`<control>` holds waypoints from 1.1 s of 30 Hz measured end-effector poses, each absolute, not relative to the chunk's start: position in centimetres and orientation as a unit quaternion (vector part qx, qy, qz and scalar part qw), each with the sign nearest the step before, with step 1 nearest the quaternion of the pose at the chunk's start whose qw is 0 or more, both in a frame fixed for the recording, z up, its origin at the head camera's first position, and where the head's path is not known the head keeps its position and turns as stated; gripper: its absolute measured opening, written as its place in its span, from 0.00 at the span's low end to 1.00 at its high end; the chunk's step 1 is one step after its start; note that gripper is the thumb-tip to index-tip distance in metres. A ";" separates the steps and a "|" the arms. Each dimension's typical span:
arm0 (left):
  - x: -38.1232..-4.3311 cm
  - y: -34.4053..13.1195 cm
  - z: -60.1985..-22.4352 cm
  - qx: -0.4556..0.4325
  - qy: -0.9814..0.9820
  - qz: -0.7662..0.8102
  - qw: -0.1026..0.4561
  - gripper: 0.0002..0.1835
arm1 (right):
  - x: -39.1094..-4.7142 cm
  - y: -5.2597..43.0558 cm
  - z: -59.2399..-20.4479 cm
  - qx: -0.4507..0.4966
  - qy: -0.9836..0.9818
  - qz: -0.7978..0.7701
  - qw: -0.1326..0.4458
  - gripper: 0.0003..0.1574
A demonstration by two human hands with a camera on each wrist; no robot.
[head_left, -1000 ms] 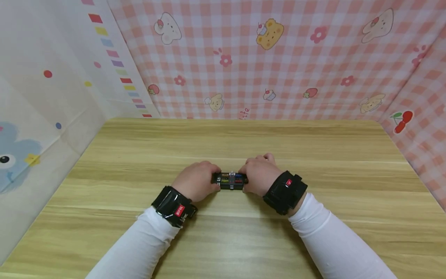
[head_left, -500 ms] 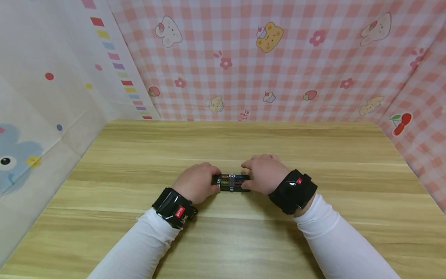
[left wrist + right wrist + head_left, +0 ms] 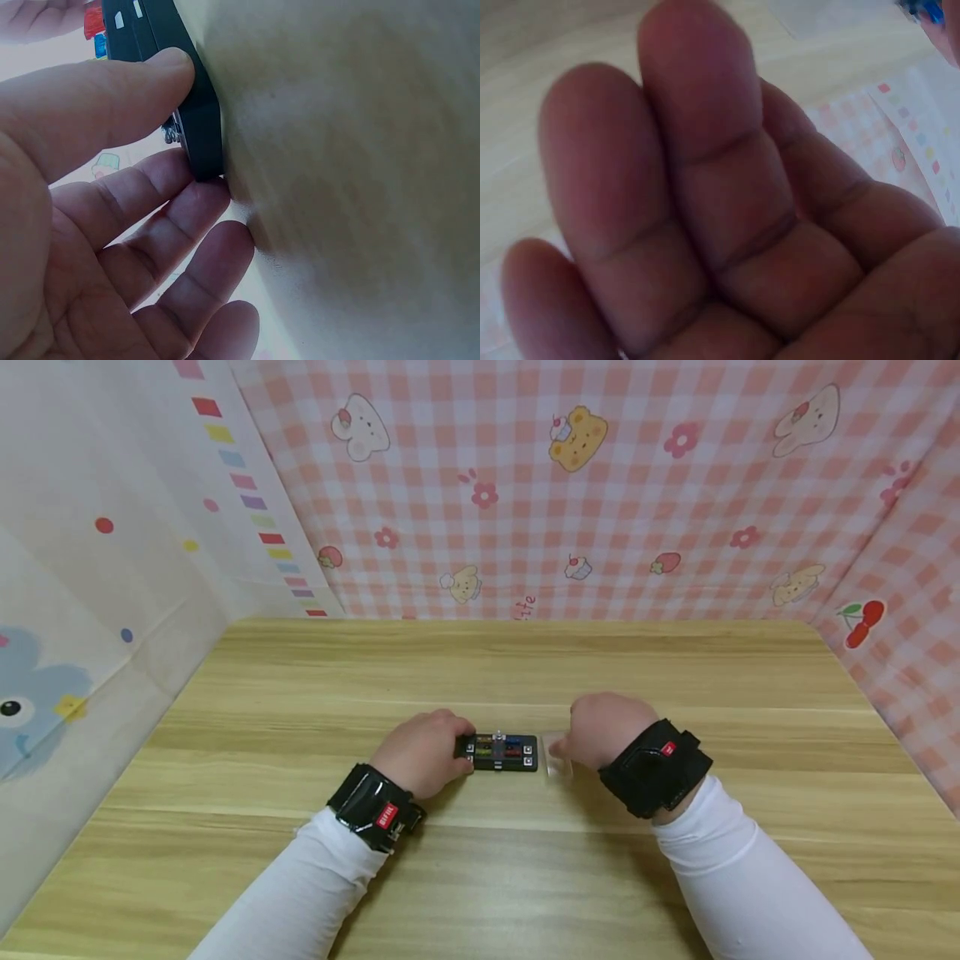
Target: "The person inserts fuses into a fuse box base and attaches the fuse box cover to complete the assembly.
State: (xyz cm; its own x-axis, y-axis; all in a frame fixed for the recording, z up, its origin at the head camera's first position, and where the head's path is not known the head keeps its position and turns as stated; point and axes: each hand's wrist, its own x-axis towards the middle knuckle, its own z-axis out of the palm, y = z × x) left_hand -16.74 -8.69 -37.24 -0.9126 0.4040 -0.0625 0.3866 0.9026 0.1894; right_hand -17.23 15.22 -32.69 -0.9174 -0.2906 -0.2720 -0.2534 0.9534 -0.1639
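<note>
A black fuse block (image 3: 498,752) with colored blade fuses lies on the wooden table, its metal terminals bare at the right end. My left hand (image 3: 422,753) grips its left end. In the left wrist view, the thumb lies on the side of the block (image 3: 206,131) and fingertips touch its end. Just right of the block is a clear plastic cover (image 3: 556,767), low over or on the table. My right hand (image 3: 613,731) has the cover at its thumb and finger. In the right wrist view, the middle and ring fingers hide most of that contact.
The wooden table (image 3: 480,885) carries the work. A pink checked cloth (image 3: 450,460) hangs behind its far edge, and a white dotted sheet (image 3: 67,577) hangs at the left. Black straps (image 3: 378,806) circle both wrists.
The right hand has left the block's right end and moved right with the clear cover, exposing the terminals there. The left hand stays on the left end.
</note>
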 end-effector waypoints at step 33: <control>-16.8 -8.7 -37.4 0.198 0.975 0.092 0.050 0.26 | -16.7 13.4 -34.7 -0.146 0.977 -0.048 0.146 0.31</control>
